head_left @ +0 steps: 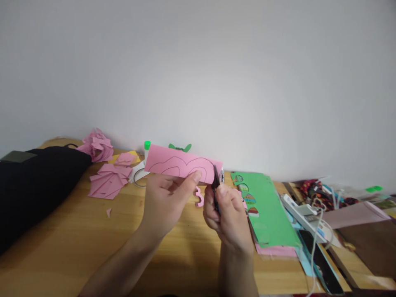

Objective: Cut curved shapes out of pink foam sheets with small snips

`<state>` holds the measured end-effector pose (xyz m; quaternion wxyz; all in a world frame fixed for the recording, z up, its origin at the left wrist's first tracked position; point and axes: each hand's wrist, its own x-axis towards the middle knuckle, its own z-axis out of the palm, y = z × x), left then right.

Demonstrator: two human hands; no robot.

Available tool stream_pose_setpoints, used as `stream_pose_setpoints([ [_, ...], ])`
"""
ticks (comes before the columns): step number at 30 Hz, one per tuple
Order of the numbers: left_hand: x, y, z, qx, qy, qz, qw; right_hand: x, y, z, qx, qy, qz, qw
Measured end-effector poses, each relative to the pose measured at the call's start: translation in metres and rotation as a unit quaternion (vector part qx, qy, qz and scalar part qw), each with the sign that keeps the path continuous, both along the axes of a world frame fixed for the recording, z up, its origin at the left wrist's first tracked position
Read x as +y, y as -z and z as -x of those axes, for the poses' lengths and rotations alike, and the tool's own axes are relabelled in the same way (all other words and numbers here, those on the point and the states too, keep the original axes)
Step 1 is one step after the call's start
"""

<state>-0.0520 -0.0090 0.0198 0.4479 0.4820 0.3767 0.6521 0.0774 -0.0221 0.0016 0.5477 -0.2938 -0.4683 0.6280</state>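
Observation:
My left hand (167,200) holds up a pink paper strip (181,164) with curved pencil outlines drawn on it, thumb pressed on its lower edge. My right hand (227,212) is closed around small dark scissors (215,181), whose blades meet the strip's right end. A pen or marker tip (222,176) shows just beside the blades. A small pink cut piece (199,196) lies on the wooden table (77,235) below the strip.
A black bag (34,181) fills the left side. Pink scraps (108,179) and crumpled pink paper (97,145) lie behind. A green-capped glue stick (147,148) stands by the wall. A green sheet (267,208) with decorated shapes, a phone (318,255), cables and clutter lie to the right.

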Motion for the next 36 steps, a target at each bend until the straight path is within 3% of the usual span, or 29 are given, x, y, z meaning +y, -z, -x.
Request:
stream_pose_setpoints([
  [12,0.003,0.006,-0.001,0.020,-0.053,-0.007,0.998,-0.001,0.001,-0.002,-0.020,-0.007,-0.004,1.000],
  [21,0.005,-0.006,0.011,0.102,0.016,-0.059,0.993,0.000,0.000,-0.007,-0.037,-0.016,0.001,0.999],
  [28,0.004,-0.009,0.008,0.033,0.049,-0.033,0.998,-0.001,-0.003,-0.008,-0.050,-0.011,0.010,0.999],
  [36,0.005,-0.002,0.008,0.044,-0.024,-0.027,0.998,-0.002,-0.002,-0.008,-0.037,-0.016,0.001,0.999],
])
